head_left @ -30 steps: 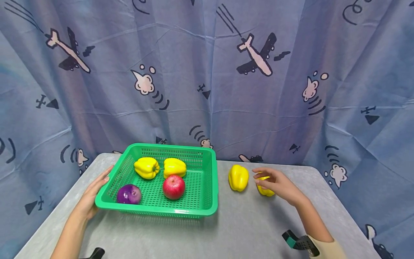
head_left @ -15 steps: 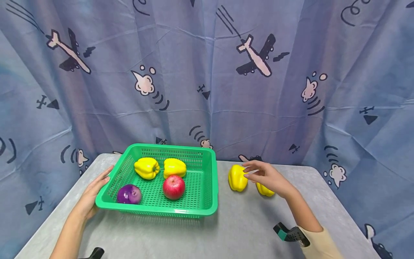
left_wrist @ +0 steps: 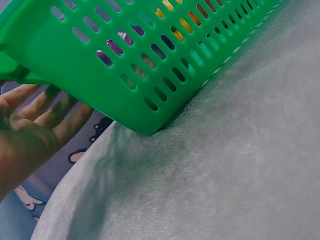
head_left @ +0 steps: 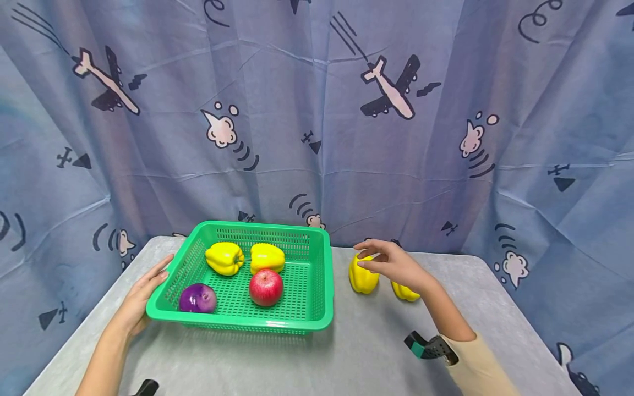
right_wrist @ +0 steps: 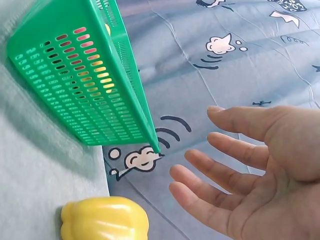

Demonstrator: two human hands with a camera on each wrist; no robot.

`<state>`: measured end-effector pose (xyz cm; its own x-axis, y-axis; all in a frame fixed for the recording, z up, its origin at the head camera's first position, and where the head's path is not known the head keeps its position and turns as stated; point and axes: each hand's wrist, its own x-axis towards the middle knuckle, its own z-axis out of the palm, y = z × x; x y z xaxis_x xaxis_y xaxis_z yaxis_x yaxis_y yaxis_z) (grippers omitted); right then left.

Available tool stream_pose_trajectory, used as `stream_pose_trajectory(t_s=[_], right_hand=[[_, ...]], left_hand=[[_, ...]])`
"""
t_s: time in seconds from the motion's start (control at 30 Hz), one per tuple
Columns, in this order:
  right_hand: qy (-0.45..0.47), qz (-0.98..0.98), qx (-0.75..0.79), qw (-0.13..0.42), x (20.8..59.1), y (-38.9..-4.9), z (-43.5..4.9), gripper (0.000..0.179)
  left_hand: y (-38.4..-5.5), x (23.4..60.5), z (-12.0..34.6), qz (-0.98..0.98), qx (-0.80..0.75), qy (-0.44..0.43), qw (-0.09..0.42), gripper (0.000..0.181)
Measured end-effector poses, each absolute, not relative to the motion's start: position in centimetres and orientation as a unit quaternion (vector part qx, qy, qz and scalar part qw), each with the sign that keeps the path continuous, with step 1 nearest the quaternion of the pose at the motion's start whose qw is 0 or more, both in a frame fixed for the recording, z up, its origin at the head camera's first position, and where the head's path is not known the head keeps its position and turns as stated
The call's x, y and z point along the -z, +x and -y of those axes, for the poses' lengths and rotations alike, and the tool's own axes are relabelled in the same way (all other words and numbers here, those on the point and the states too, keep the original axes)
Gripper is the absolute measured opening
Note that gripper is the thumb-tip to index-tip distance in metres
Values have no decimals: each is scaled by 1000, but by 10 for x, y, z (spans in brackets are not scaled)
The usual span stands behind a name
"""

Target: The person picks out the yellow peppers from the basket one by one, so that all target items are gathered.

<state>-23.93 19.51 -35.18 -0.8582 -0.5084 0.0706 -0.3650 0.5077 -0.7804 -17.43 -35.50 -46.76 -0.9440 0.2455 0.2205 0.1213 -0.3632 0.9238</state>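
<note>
My left hand (head_left: 138, 300) rests against the left side of a green plastic basket (head_left: 324, 286), its fingers straight along the outer wall and under the rim. In the basket lie two yellow bell peppers (head_left: 225, 258), a red apple (head_left: 266, 287) and a purple onion (head_left: 197, 298). My right hand (head_left: 396, 265) hovers over a yellow bell pepper (head_left: 363, 279) right of the basket, overlapping its top in the head view. The right wrist view shows its fingers spread loosely with nothing between them. Another yellow bell pepper (head_left: 405, 291) sits partly hidden under the right wrist.
Everything stands on a grey table (head_left: 366, 352). Behind the far table edge hangs a blue curtain (head_left: 277, 110) printed with planes. A black wrist strap (head_left: 431, 347) is on the right forearm.
My right hand has moved left, from above the rightmost pepper to above the one nearer the basket. The left hand and the basket have stayed in place.
</note>
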Motion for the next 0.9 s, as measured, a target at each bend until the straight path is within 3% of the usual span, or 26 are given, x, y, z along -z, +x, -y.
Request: stream_pose_trajectory(t_s=[0.9], right_hand=[[-274,-859,419,110,338,-261,-138,43]], left_hand=[[-174,466,356,-562,-808,172,38,52]])
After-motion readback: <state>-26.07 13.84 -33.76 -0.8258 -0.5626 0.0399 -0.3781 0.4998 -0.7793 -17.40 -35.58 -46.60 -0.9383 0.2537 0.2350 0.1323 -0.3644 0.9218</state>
